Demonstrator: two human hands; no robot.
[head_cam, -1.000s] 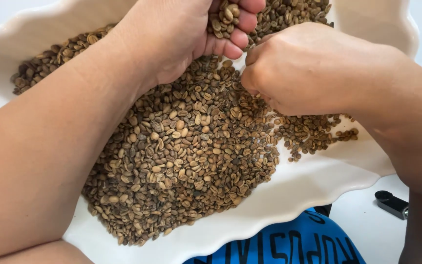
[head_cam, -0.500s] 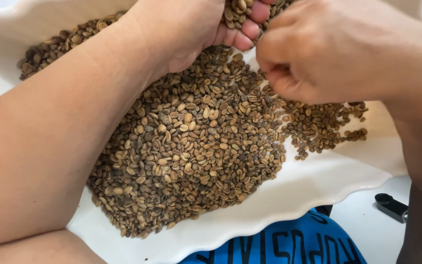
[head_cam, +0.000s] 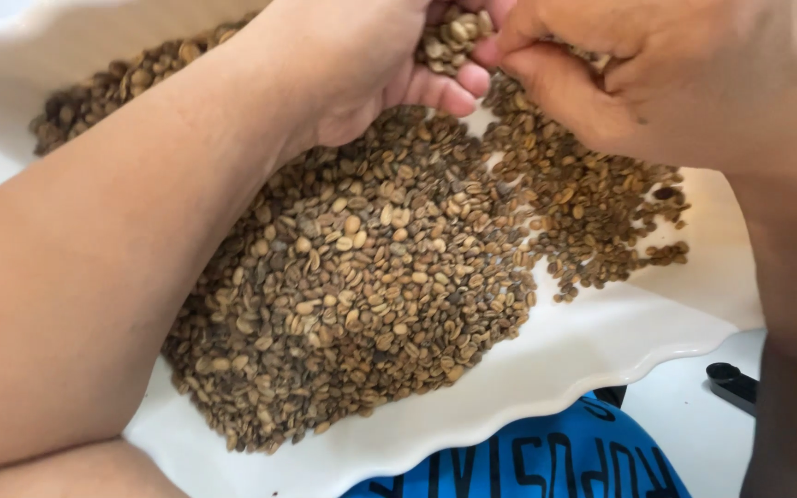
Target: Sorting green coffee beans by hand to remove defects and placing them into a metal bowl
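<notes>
White scalloped tray (head_cam: pixel 555 369) bearing coffee beans (head_cam: pixel 371 277). Left hand (head_cam: pixel 362 55), palm up, cups a small heap of beans; right hand (head_cam: pixel 657 74), fingertips pressed together, pinches at that heap.

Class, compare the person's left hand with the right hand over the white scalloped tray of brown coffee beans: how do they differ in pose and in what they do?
The left hand is cupped, palm turned up, with a small heap of brown coffee beans in its curled fingers; the right hand faces down, its fingertips pinched at that heap. The left forearm crosses the white scalloped tray from the near left; the right comes from the right edge. Both are bare and hover above the beans.
</notes>
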